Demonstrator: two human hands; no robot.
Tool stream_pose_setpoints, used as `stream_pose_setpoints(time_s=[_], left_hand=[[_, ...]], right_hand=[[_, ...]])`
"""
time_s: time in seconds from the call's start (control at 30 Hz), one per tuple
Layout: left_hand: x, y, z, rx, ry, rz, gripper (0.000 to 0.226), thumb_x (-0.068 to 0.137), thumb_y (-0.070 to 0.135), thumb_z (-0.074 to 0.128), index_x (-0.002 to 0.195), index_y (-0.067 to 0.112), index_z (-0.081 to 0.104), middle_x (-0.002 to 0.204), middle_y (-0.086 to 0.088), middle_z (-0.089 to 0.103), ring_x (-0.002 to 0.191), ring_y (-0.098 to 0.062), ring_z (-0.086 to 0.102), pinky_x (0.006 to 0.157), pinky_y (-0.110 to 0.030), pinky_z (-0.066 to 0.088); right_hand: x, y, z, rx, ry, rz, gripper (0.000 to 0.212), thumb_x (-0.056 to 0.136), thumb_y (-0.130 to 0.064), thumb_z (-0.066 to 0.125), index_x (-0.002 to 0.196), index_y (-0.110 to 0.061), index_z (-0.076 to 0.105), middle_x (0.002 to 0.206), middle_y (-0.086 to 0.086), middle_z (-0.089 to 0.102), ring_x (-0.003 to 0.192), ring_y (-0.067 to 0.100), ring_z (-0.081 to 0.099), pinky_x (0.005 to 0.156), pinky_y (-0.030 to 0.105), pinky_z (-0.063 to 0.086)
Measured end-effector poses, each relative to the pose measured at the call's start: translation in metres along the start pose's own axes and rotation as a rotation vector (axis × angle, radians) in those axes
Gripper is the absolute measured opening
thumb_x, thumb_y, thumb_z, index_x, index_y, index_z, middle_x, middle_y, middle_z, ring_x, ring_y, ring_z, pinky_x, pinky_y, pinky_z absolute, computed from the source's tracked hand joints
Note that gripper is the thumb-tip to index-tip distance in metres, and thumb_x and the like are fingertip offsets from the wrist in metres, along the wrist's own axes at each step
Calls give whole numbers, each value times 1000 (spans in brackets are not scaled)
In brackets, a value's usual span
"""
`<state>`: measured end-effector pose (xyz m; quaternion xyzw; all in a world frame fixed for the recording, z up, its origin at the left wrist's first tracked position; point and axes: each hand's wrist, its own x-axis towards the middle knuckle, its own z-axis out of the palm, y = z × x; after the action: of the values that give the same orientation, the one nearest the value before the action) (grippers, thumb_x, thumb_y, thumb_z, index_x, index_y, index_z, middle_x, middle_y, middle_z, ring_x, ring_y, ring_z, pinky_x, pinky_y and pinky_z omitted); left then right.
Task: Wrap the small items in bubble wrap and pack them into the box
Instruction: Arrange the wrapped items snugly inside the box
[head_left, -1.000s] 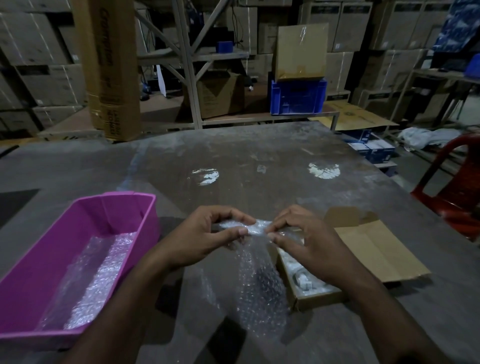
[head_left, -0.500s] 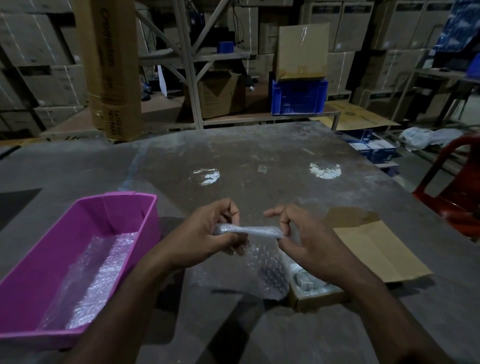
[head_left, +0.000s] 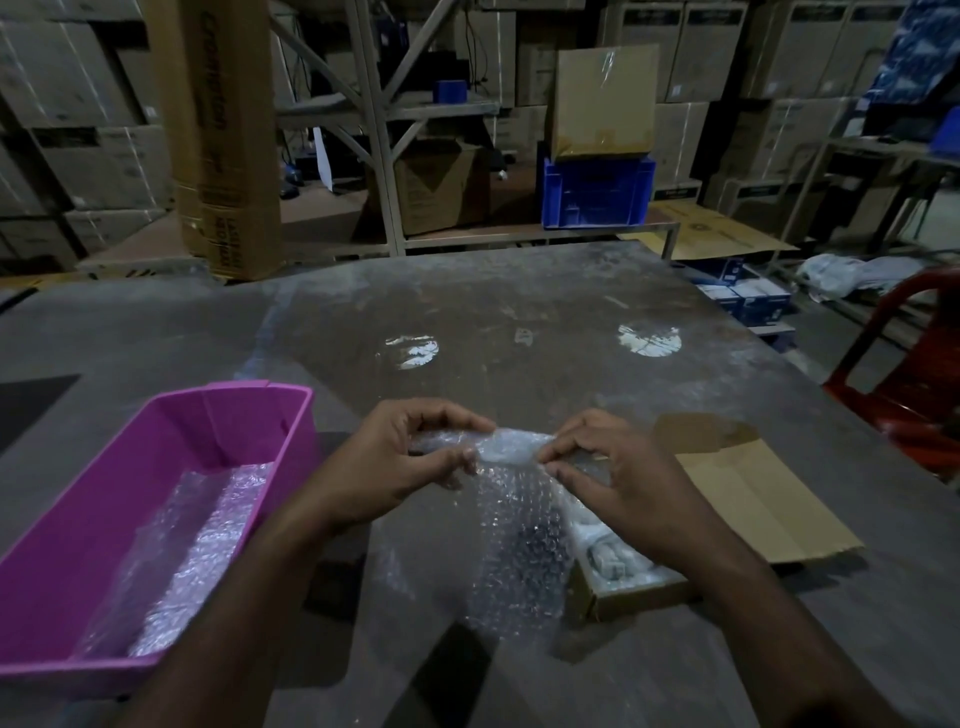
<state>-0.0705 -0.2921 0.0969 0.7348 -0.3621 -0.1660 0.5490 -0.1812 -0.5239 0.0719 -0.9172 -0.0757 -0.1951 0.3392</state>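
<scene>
Head view: the left hand (head_left: 400, 462) and right hand (head_left: 618, 478) each pinch one end of a rolled bubble wrap (head_left: 511, 447) bundle, held just above the worktop (head_left: 519, 322). The loose tail of the sheet hangs down onto the worktop, partly over an open cardboard box (head_left: 639, 592) holding small pale items (head_left: 605, 558). A pink bin (head_left: 171, 457) to the left holds more wrap.
</scene>
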Motion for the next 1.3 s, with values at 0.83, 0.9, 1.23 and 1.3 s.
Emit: stream_pose_setpoints(time_s=[0.83,0.9,1.23,1.3], left_hand=[[0,1,-7,-7,-80,-36,29,87,16,71,115,10,75,104,-10,77,94,-24,74,84,-33,60],[1,1,-5,0,-12,-9,24,87,12,72,110,9,75,101,-13,76,87,-22,74,77,-33,61],[3,-2,-2,-39,48,28,18,82,-8,75,81,3,61,97,-14,77,77,-21,69,72,-36,59],[2,-1,-2,-88,-6,16,21,86,-16,67,84,1,55,108,-17,75,83,-28,72,76,-40,61]], right_hand=[[-2,2,-5,44,-24,5,22,79,-36,82,91,-34,64,97,-19,60,95,5,61,81,27,51],[-1,2,-5,59,-11,1,16,81,-35,81,90,-32,68,96,-17,62,94,6,63,81,27,52],[1,-1,-3,8,29,56,31,80,-19,79,80,-32,50,84,-16,55,78,9,56,65,30,48],[2,-1,-2,16,26,16,35,78,-11,75,79,-32,47,89,-16,55,86,9,58,72,36,51]])
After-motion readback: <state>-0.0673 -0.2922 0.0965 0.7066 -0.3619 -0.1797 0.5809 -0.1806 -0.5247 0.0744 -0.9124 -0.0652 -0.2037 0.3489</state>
